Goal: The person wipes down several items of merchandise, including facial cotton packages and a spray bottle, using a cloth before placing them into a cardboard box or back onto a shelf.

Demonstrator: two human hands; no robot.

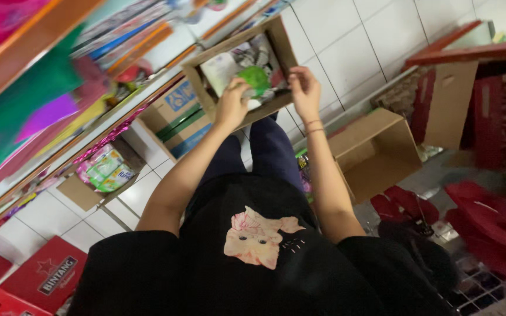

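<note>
Two hands: both reach into one open box (238,61) on the person's knees, which brace it within easy reach.
Left hand (231,104): fingers curled over a green packet (256,79), thumb side against its lower edge; whether they pinch it or only rest on it I cannot tell.
Right hand (304,90): fingers bent and close together, tips at the box's right wall, apparently steadying it.
Green packet: inside the box, near its middle, lying over white and patterned packs (224,67).
Empty box (376,153): on the floor just right of the legs, mouth up.
Shelves (89,76): to the left, stocked with coloured goods.
Red crates (42,278): low left, on white tiles.
</note>
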